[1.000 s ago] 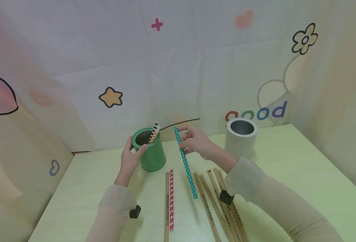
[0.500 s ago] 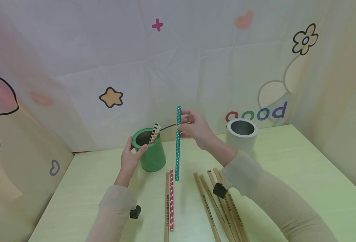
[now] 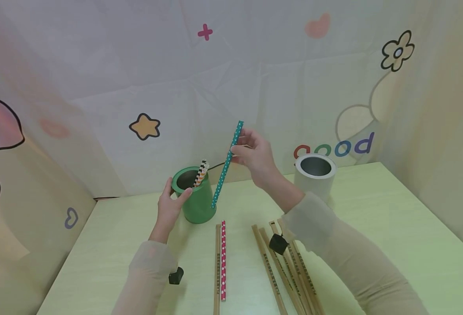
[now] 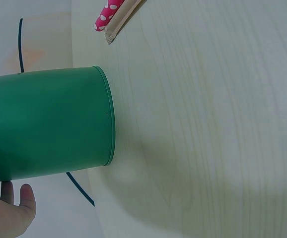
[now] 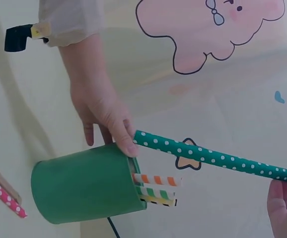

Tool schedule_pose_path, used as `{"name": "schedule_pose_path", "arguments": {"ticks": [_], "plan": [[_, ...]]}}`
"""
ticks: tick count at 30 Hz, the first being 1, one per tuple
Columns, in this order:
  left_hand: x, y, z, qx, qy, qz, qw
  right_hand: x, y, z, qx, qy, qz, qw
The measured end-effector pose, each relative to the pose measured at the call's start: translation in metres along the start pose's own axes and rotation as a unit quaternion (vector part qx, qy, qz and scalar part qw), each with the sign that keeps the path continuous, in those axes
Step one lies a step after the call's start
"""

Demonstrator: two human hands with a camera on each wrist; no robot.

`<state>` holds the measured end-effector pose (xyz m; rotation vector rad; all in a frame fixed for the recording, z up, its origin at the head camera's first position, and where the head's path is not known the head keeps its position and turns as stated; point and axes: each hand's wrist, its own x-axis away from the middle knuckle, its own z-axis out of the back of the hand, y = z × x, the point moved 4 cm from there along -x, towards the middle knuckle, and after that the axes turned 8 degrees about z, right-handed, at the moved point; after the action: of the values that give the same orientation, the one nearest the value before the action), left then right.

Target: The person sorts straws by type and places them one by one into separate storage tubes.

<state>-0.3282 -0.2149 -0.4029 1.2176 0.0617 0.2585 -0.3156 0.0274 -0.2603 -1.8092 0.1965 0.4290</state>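
My left hand [image 3: 168, 213] grips the rim side of a green cup [image 3: 197, 205] that stands upright on the table; its thumb is near the rim. Several striped paper straws [image 3: 201, 173] lean inside the cup, showing orange, green and black stripes [image 5: 158, 179] in the right wrist view. My right hand [image 3: 258, 161] pinches a teal polka-dot paper straw [image 3: 224, 175] near its upper part. The straw is held tilted in the air, its lower end in front of the cup's right side in the head view. In the right wrist view, its far end lies near the left thumb and cup mouth.
On the table lie a pink polka-dot straw [image 3: 223, 262] and, alongside it, a thin brown paper-wrapped stick [image 3: 217, 271]. Several more printed brown sticks [image 3: 269, 271] fan out below the right forearm. A white cup [image 3: 314, 186] stands at the back right, before the printed backdrop [image 3: 231, 87].
My right hand has risen with the teal straw, whose lower end has swung left and up toward the green cup. The left hand and cup have not visibly moved.
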Motion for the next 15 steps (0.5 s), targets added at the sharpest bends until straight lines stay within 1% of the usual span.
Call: {"name": "schedule_pose_path", "arguments": {"ticks": [3, 9, 15], "plan": [[0.0001, 0.0003, 0.0, 0.0, -0.002, -0.001, 1.0, -0.0017, -0.0028, -0.0015, -0.016, 0.015, 0.008, 0.9997], [-0.0002, 0.0002, 0.0001, -0.003, -0.001, 0.0, 1.0, -0.0042, -0.0067, -0.0042, -0.072, 0.045, 0.029, 0.9959], [-0.0015, -0.0005, 0.0004, -0.001, 0.002, -0.002, 1.0, -0.0062, -0.005, -0.0065, -0.094, 0.081, 0.056, 0.9907]]}}
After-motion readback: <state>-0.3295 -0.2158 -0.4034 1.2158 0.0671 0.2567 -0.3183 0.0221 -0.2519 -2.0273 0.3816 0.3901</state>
